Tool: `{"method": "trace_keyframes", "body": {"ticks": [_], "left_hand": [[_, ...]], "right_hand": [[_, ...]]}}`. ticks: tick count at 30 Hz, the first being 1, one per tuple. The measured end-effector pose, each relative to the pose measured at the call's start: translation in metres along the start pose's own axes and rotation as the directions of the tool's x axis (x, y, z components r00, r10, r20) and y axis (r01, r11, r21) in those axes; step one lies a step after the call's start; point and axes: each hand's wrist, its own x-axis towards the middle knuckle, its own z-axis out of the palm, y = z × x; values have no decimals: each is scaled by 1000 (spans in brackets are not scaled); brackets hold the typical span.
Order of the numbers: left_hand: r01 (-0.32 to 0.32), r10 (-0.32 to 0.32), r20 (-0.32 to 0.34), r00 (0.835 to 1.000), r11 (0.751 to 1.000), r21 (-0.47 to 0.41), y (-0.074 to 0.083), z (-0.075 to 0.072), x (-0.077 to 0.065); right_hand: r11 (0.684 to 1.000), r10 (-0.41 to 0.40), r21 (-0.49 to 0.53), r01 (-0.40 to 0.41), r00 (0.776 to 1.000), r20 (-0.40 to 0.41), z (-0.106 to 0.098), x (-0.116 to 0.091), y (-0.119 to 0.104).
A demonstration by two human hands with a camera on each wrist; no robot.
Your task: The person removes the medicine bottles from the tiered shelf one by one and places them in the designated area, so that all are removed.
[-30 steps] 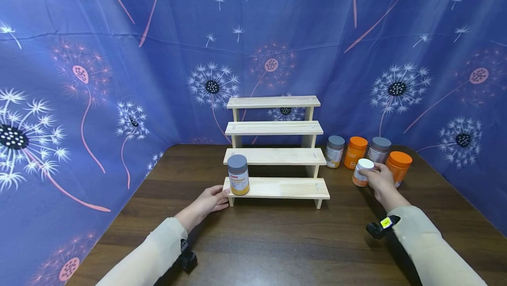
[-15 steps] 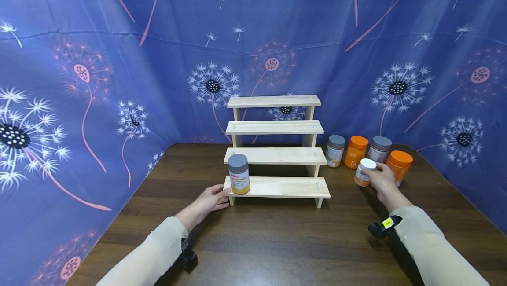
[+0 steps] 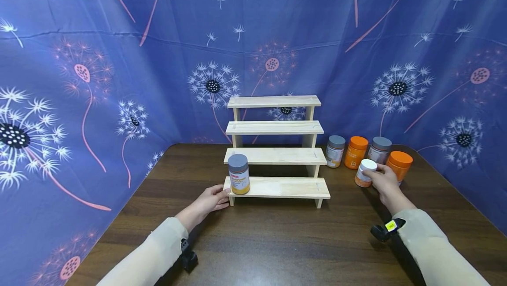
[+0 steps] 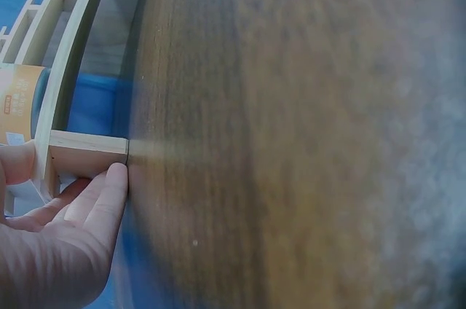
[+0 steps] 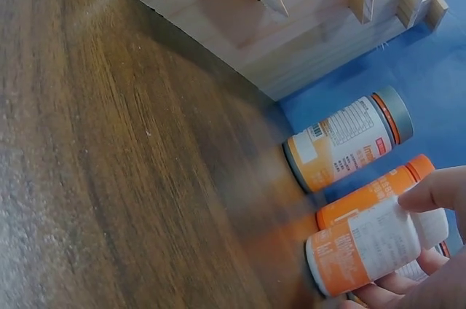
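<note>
A four-step wooden display shelf [image 3: 277,156] stands mid-table. My left hand [image 3: 207,201] holds the left end of its lowest step; in the left wrist view the thumb lies on the board [image 4: 67,76] and the fingers are against the side support [image 4: 87,152]. On that step's left end stands a supplement jar [image 3: 239,176] with a grey lid. At the right, my right hand [image 3: 384,183] pinches a small white-capped pill bottle [image 3: 363,176] between thumb and fingers. The bottle [image 5: 364,247] is upright, its base at the table; the far-side fingers are partly hidden.
Behind my right hand stand a grey-lidded jar [image 3: 334,152], an orange bottle [image 3: 355,153], another grey-lidded jar [image 3: 378,150] and an orange-lidded jar [image 3: 400,165]. The brown wooden table [image 3: 277,242] meets a blue dandelion-print cloth [image 3: 166,70] behind.
The right hand and the white-capped bottle have shifted slightly to the right. The left hand, the shelf and the jar on it have stayed put.
</note>
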Motion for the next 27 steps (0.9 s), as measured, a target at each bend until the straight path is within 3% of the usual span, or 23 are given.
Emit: {"method": "trace_keyframes", "body": {"ticks": [16, 27], "left_hand": [[14, -14, -18, 1000, 1000, 5, 2, 2, -1], [13, -13, -27, 1000, 1000, 1, 2, 3, -3]], "right_hand": [[993, -88, -87, 77, 987, -136, 0, -8, -15], [997, -80, -33, 75, 983, -165, -1, -15, -32]]}}
